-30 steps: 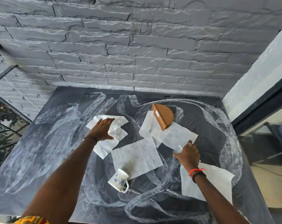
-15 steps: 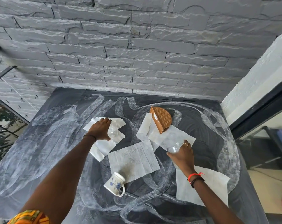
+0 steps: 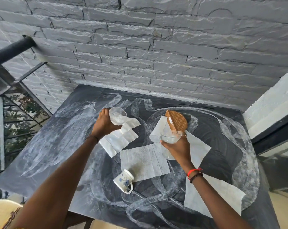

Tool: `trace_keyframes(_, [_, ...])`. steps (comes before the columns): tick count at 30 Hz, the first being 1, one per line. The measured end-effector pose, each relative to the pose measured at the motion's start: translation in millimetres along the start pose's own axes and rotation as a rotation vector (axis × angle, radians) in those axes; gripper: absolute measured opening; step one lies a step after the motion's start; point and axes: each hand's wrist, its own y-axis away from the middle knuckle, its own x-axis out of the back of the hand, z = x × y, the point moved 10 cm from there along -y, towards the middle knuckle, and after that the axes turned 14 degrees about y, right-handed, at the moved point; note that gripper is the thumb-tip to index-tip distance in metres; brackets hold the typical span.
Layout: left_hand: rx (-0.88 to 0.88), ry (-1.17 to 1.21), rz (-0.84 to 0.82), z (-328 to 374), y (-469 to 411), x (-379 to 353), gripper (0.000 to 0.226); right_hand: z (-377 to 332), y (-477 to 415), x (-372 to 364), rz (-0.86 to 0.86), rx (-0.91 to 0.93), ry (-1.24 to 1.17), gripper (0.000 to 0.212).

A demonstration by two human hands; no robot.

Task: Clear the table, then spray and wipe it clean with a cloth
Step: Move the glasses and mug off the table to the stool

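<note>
L hand (image 3: 103, 123) grip grasps clear glass (image 3: 117, 115), up off bench (image 3: 60, 146). R hand (image 3: 178, 148) grip grasps 2nd glass (image 3: 170, 137). Mug (image 3: 124, 180) on side w/ paper sheets (image 3: 144, 160) on bench.

You face dark square table (image 3: 60, 146) smeared with white streaks. On it: white paper napkins (image 3: 145, 161), toppled floral white ceramic mug (image 3: 123, 180), brown woven-pattern napkin holder (image 3: 177, 120).

Grey stone wall (image 3: 156, 47) behind; black railing (image 3: 11, 50) at left.
</note>
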Motion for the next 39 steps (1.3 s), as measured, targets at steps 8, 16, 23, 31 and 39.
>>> trace_keyframes(8, [0.120,0.247,0.340,-16.0,63.1,80.6,0.086,-93.8,26.0,-42.8,-0.095,0.261,-0.056,0.075])
trace_keyframes(16, [0.190,0.347,0.605,-44.1,184.8,169.5,0.084,-191.2,100.8,-91.5,-0.225,0.534,-0.164,0.070])
trace_keyframes(23, [0.301,0.354,0.840,-77.4,342.4,243.4,0.094,-256.0,212.6,-143.3,-0.377,0.661,-0.233,0.085])
trace_keyframes(31, [0.454,0.274,0.947,-120.6,516.0,266.4,0.087,-296.3,353.9,-219.3,-0.541,0.845,-0.209,0.083])
trace_keyframes(39, [0.603,0.356,0.906,-166.3,624.7,224.7,0.086,-279.9,459.4,-305.6,-0.755,1.015,-0.037,0.090])
